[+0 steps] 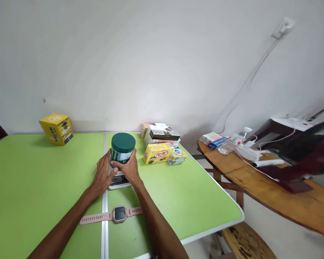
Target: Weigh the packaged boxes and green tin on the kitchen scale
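A round jar with a dark green lid (122, 147) stands on a small white kitchen scale (119, 181) in the middle of the green folding table (43, 187). My left hand (103, 175) cups the jar's left side with its fingers wrapped round it. On the other side, my right hand (129, 169) grips the jar's right and front. Both forearms reach in from the bottom edge. A pink smartwatch (119, 213) lies flat with its strap stretched out, just in front of the scale between my arms.
A yellow box (57, 128) stands at the back left by the wall. Several small cartons (162, 144) cluster at the back right of the table. A wooden table (286, 187) to the right carries a water bottle, boxes and cables. A wooden stool (245, 241) stands below.
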The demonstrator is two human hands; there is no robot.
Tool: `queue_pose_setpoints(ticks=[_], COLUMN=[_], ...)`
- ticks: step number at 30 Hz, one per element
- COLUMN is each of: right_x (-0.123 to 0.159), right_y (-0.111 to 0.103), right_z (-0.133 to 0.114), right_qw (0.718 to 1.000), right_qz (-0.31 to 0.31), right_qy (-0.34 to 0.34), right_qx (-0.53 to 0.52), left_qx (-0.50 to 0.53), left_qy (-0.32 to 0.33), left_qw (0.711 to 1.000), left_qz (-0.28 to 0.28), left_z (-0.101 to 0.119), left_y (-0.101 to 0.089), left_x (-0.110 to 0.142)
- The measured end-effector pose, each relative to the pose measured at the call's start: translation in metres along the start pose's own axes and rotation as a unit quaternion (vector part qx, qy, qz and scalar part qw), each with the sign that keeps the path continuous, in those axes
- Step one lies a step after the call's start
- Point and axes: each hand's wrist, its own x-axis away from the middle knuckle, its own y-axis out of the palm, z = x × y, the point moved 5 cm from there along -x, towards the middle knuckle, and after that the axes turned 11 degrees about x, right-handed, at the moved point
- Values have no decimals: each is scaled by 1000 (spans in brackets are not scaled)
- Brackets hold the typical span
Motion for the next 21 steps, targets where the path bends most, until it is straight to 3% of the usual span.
queue_pose_setpoints(ticks=[5,9,12,16,21], right_x=[8,24,37,55,70], right_y=[-7,-49,-99,-172,-237], right_z=[-5,-7,4,38,90], right_qw=[999,997,996,984,964], right_qz=[29,60,78,132,183], right_qy=[27,21,40,97,142], right_qx=[-36,-47,-14,68,128], left_qx=[28,66,108,182,210], left_qy=[-3,5,-13,-30,-50], left_qw=[999,994,984,959,931], left_qz=[-20,-82,-141,-217,-293], left_z=[15,51,82,116,128], left_y=[-2,17,53,116,193], left_x=[1,6,5,-5,-14])
